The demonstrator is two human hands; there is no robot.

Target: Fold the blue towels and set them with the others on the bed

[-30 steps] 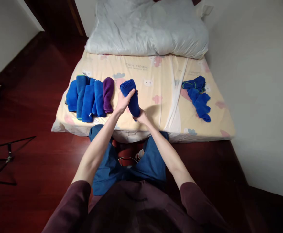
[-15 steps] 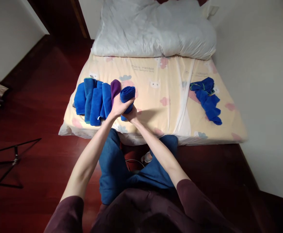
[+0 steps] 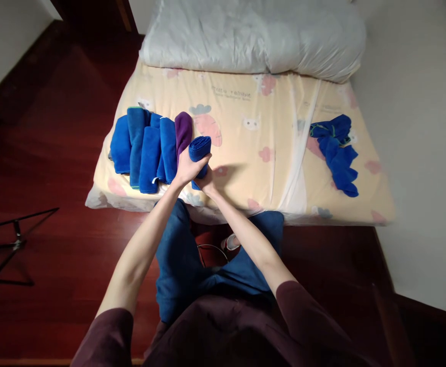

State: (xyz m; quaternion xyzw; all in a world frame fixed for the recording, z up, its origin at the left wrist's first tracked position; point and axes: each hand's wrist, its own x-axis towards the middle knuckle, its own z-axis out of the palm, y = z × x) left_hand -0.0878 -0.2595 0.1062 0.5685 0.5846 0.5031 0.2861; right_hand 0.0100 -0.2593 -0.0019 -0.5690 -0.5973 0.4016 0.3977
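Between my two hands is a rolled blue towel (image 3: 200, 146), tilted so its spiral end faces up. My left hand (image 3: 189, 168) wraps its left side, thumb across the front. Lower on the right side, my right hand (image 3: 206, 182) grips the same roll; its fingers are partly hidden behind the towel. Just left of the roll, a purple towel (image 3: 183, 127) lies on the bed beside several rolled blue towels (image 3: 149, 160) set side by side. Two crumpled blue towels (image 3: 337, 155) lie in a loose heap at the bed's right side.
The bed (image 3: 245, 153) has a cream sheet with carrot and rabbit prints. A folded pale quilt (image 3: 253, 38) fills its far end. A white wall (image 3: 421, 153) stands close on the right. Black tripod legs (image 3: 16, 245) rest on the red-brown floor (image 3: 66, 311) at left.
The view has tipped slightly down, so the bed and quilt sit higher in the picture. Both hands keep their hold on the rolled towel, with hardly any movement.
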